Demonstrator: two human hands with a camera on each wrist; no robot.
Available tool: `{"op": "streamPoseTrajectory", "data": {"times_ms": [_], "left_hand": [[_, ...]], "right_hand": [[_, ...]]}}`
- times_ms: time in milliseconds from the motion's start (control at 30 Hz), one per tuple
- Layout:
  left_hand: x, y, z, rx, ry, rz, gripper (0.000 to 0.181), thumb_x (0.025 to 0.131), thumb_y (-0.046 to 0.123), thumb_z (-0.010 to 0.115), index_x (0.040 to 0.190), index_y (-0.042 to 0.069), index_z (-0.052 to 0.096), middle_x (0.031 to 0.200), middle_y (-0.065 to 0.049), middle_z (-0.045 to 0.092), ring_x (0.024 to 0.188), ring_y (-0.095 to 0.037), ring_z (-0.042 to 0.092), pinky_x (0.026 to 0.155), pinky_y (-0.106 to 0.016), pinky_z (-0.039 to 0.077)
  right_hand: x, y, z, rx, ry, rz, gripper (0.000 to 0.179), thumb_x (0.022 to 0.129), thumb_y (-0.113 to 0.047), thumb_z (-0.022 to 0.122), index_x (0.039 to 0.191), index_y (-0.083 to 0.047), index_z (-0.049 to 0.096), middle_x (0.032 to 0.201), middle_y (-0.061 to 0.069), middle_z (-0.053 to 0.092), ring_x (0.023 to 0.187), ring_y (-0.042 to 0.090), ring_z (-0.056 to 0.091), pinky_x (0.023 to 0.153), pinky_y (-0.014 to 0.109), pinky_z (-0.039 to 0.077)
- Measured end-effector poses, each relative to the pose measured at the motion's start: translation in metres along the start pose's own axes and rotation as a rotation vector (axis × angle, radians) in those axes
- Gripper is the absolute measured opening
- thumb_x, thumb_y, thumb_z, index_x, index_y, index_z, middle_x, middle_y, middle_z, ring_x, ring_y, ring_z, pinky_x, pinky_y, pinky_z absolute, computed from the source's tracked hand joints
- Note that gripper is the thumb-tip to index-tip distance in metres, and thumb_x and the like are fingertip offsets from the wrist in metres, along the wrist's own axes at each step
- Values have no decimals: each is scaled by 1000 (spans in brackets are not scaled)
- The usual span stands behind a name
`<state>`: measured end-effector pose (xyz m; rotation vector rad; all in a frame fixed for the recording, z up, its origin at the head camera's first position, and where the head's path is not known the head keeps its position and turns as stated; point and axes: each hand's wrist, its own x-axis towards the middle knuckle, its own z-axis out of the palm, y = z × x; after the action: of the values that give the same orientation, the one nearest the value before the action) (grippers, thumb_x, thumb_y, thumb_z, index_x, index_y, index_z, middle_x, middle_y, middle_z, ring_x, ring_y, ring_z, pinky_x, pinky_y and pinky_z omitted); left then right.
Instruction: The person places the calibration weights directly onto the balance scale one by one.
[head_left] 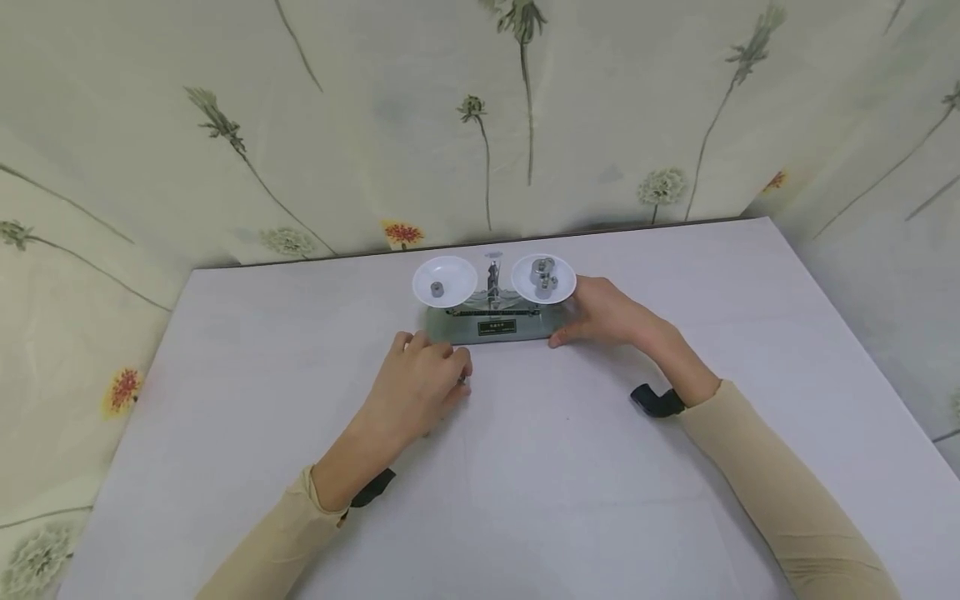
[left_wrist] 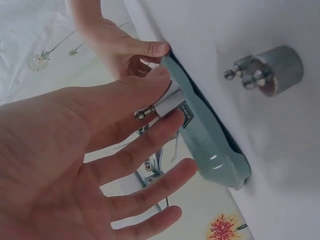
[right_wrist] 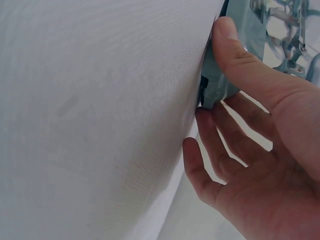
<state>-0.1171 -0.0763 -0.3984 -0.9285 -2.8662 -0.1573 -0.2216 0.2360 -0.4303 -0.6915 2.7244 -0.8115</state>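
A green balance scale (head_left: 452, 331) with two white pans stands at the far middle of the table. One small metal weight (head_left: 437, 289) sits on the left pan (head_left: 448, 271); several metal weights (head_left: 543, 271) are grouped on the right pan (head_left: 522, 287). In front of the base, my left hand (head_left: 416, 383) pinches a knobbed metal weight (left_wrist: 167, 103) between thumb and index finger, other fingers spread. My right hand (head_left: 603, 312) grips the base's right end, thumb (right_wrist: 228, 32) on its front and fingers around the end.
More metal weights (left_wrist: 285, 70) stand on the table near my left hand, mostly hidden under it in the head view. White cloth covers the table (head_left: 570, 483). A flower-patterned curtain (head_left: 420, 125) hangs behind the table and along its sides.
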Motion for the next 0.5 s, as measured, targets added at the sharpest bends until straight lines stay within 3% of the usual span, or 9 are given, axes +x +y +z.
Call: {"op": "streamPoseTrajectory", "data": {"times_ms": [233,500], "left_hand": [[4,0,-11,43,114,13,23,87,30,93,102,19,79,99,0,82,95,-29,71,95,-49,57],[4,-2,-23,58,158,-8,23,91,33,88,106,21,75,103,0,82,102,-30,71,100,-50,56]], "right_hand": [[-1,1,0,24,6,-1,96,78,-20,99,156,-4,47,158,20,57,153,42,49,128,61,38],[2,3,0,22,9,-15,96,77,-22,99,156,-5,48,158,19,58,151,41,50,128,60,39]]}}
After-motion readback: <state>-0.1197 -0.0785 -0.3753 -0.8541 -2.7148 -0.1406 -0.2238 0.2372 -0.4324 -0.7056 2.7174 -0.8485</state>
